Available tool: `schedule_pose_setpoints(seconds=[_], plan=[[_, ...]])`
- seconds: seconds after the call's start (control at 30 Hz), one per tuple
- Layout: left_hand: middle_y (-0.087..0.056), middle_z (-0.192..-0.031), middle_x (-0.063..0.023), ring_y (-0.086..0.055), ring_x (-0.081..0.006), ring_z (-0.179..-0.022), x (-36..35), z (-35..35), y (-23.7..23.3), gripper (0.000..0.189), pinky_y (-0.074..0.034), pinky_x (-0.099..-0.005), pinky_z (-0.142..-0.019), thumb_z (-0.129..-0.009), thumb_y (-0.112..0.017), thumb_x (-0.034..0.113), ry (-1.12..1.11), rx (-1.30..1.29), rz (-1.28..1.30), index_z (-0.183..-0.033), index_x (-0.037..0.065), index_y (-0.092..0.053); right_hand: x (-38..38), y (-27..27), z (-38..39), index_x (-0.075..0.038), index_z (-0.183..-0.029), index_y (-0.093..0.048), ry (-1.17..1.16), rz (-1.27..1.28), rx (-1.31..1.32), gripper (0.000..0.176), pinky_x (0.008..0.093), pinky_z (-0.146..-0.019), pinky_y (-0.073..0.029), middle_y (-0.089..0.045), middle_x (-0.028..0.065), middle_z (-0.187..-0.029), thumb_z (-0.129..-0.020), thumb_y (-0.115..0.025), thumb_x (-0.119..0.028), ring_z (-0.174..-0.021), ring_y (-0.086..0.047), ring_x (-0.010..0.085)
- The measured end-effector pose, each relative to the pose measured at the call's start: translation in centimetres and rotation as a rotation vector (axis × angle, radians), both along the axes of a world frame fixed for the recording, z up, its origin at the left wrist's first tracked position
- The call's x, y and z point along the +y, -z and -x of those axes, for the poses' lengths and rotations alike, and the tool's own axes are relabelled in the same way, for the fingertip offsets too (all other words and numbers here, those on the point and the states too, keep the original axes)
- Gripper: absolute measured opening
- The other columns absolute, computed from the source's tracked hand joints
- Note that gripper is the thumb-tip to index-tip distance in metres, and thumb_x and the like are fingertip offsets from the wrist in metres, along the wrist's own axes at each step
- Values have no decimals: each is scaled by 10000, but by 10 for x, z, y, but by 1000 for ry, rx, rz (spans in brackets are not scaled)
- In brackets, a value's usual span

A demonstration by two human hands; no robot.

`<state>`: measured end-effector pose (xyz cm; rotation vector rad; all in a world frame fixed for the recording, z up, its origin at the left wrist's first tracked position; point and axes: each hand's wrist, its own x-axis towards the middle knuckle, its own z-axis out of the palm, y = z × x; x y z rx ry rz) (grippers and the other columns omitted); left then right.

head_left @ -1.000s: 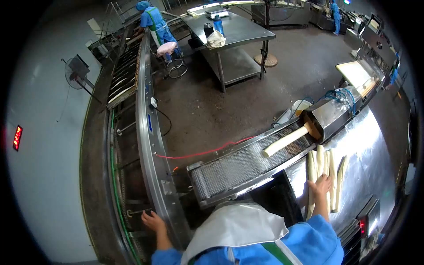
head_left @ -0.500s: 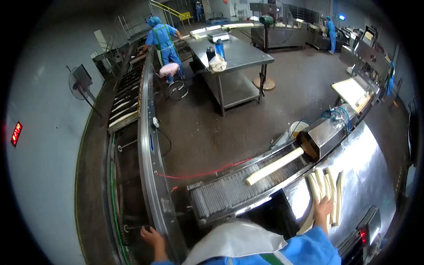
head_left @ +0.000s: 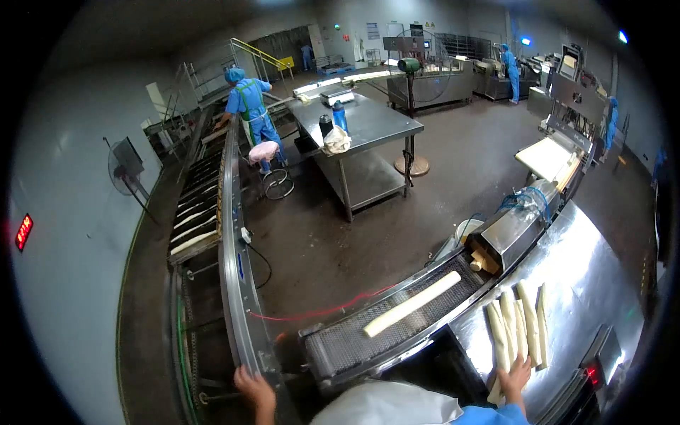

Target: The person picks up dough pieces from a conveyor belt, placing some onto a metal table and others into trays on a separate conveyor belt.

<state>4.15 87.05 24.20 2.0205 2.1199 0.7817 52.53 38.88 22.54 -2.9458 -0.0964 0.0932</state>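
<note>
My left hand (head_left: 255, 388) is at the near end of the long metal rail (head_left: 237, 304), fingers apart, with nothing visible in it. On the steel table at right, my right hand (head_left: 515, 375) rests its spread fingers on the near ends of several pale dough strips (head_left: 523, 322), which lie side by side. Part of a strip is hidden under that hand. A longer dough roll (head_left: 412, 303) lies on the mesh conveyor belt (head_left: 347, 347) in front of me. The end of another roll (head_left: 475, 265) shows at the machine's outlet.
A metal machine housing (head_left: 513, 230) stands at the belt's far end. Left of the rail, a line of trays (head_left: 195, 227) holds dough strips. Farther off are a steel table (head_left: 382, 126) with bottles, a stool (head_left: 264, 152) and a co-worker (head_left: 249, 106) by the line.
The dough roll has come out of the machine and moved down the belt toward the lower left; another roll's end now shows. My right hand has shifted to the strips' near ends. The view has tilted.
</note>
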Motion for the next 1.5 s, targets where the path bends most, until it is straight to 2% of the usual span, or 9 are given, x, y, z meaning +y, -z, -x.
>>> schedule_pose_setpoints(seconds=[0.13,0.3,0.4,0.5,0.63,0.87,1.07,1.2,1.5], plan=[[-443,-1324,-197,-399,-368,-1256,17,-87,-11,423,-298,-479,-1070,-853,-599,98,474,-84,-89,-1257,19,-503,-18,20,-27,-94,-1252,-555,82,-129,-73,748,500,-1050,-334,-385,256,-1416,-623,-805,-413,-1294,-380,419],[-491,-1325,-208,-423,-382,-1260,21,-191,-10,448,-328,-469,-1078,-854,-619,191,927,-83,33,-1263,31,-529,-18,37,-33,-100,-1254,-573,79,-71,-156,712,506,-1041,-346,-397,245,-1415,-664,-786,-437,-1276,-410,409],[-505,-1312,-204,-450,-389,-1239,19,-231,17,492,-337,-481,-1071,-907,-570,262,1115,17,99,-1315,9,-463,12,2,1,-127,-1421,-390,98,78,-43,927,577,-1091,-244,-245,228,-1509,-658,-788,-469,-1362,-275,425],[-516,-1305,-197,-481,-363,-1216,-1,-249,23,546,-358,-473,-1047,-885,-603,276,1135,32,402,-1325,-1,-439,19,-12,21,-134,-1476,-285,61,155,33,1029,590,-1111,-193,-158,215,-1544,-647,-798,-464,-1395,-194,430],[-557,-1255,-183,-556,-341,-1119,-16,-242,25,599,-427,-442,-966,-835,-665,291,1041,203,135,-1319,10,-451,19,-9,23,-130,-1477,-291,61,135,28,1045,591,-1112,-192,-154,215,-1546,-631,-811,-455,-1399,-190,422],[-614,-1144,-179,-583,-344,-1062,-11,-198,15,575,-453,-427,-935,-810,-678,251,877,166,385,-1306,21,-498,18,-12,9,-172,-1478,-299,76,137,19,999,592,-1105,-203,-174,216,-1538,-660,-791,-464,-1386,-212,420],[-616,-1091,-166,-584,-360,-1009,-20,-139,33,547,-458,-465,-890,-792,-707,245,831,48,210,-1275,59,-530,15,0,-12,-168,-1475,-289,121,167,25,934,610,-1094,-208,-189,228,-1525,-723,-761,-457,-1375,-218,441],[-599,-1126,-200,-544,-371,-1094,-31,-118,41,555,-445,-454,-919,-785,-716,188,669,-29,243,-1284,41,-521,35,-28,-9,-119,-1480,-249,147,207,125,886,594,-1115,-184,-197,272,-1507,-789,-739,-379,-1384,-196,457],[-598,-1116,-229,-591,-398,-1018,-26,-105,42,583,-474,-456,-876,-736,-705,169,567,-138,342,-1269,39,-509,16,24,12,-94,-1485,-249,-24,134,-140,817,534,-1132,-184,-248,230,-1508,-803,-695,-159,-1397,-210,421]])
